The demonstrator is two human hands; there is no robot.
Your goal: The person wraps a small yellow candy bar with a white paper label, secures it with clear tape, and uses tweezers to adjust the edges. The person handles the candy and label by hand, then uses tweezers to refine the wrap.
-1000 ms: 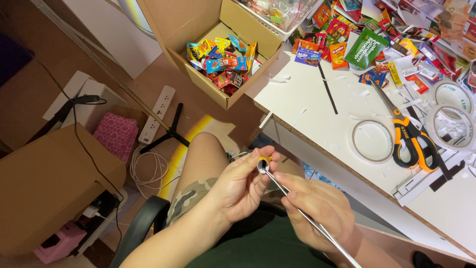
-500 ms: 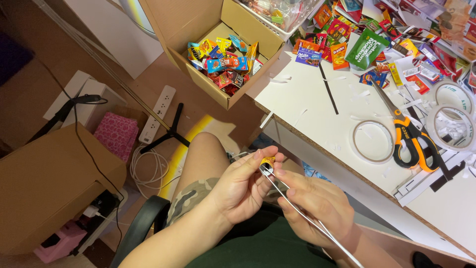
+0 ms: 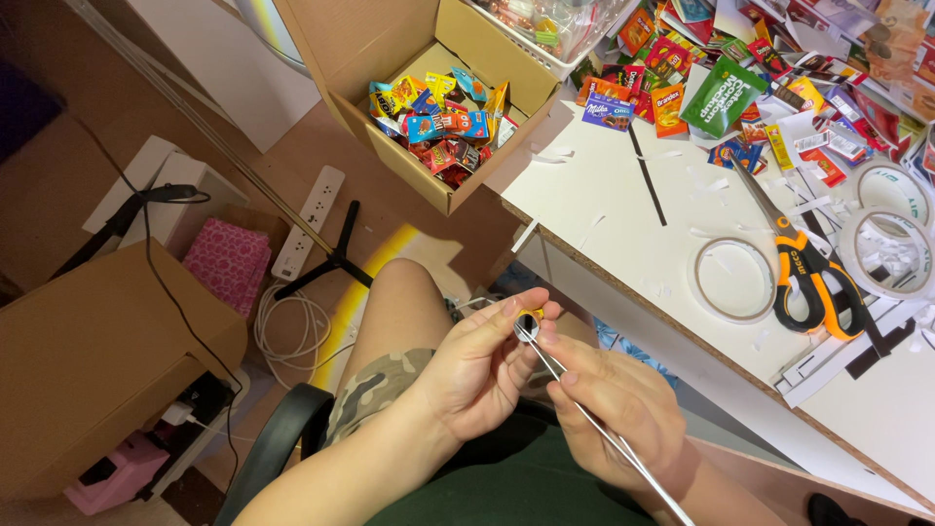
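Observation:
My left hand [image 3: 477,375] pinches a tiny round yellow and black piece [image 3: 529,320] between thumb and fingertips, over my lap. My right hand [image 3: 618,404] grips long thin metal tweezers [image 3: 584,414], whose tips touch the small piece. Both hands sit close together below the edge of the white table [image 3: 623,209].
On the table lie orange-handled scissors [image 3: 804,268], clear tape rolls [image 3: 730,278], a thin black strip [image 3: 646,175] and several small snack packets [image 3: 721,93]. An open cardboard box [image 3: 429,107] holds more packets. A power strip [image 3: 307,219], cables and another brown box [image 3: 102,360] lie on the floor at left.
The hands have shifted slightly and the left fingers have closed more tightly around the small piece; the tweezers stay at it.

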